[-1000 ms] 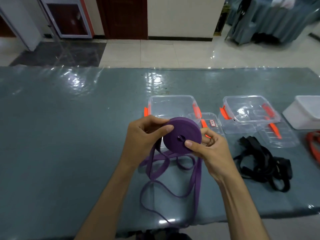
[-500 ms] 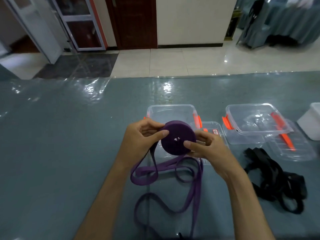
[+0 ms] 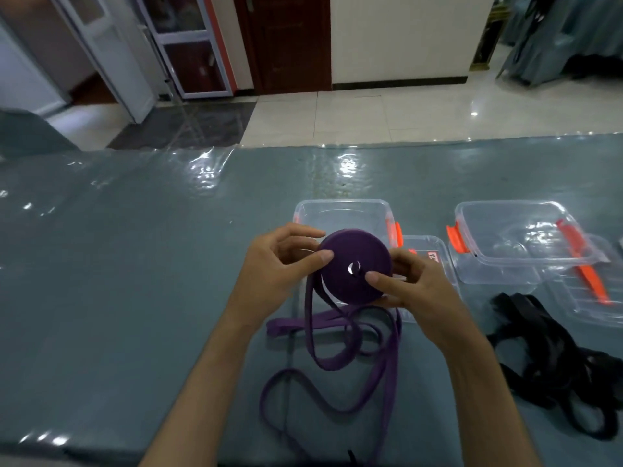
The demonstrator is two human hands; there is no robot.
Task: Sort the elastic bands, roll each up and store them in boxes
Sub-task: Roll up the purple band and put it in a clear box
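Note:
A purple elastic band is partly wound into a flat roll (image 3: pixel 354 264) held above the table. My left hand (image 3: pixel 276 274) grips the roll's left rim, thumb on its face. My right hand (image 3: pixel 418 291) holds the right side, thumb pressed near the centre hole. The unrolled purple tail (image 3: pixel 337 362) hangs down and loops over the table toward the near edge. Behind the roll stands an open clear box with orange clips (image 3: pixel 340 214). A second clear box (image 3: pixel 512 241) sits to the right. A tangled black band (image 3: pixel 559 362) lies at the right.
Clear lids lie beside the boxes, one (image 3: pixel 428 254) behind my right hand and one with an orange clip (image 3: pixel 586 291) at the far right. The grey-blue table (image 3: pixel 118 281) is covered with shiny plastic film. A tiled floor and doors lie beyond the far edge.
The camera has tilted up and panned left. Both hands keep hold of the purple roll, and the loose tail has shifted on the table as it is wound.

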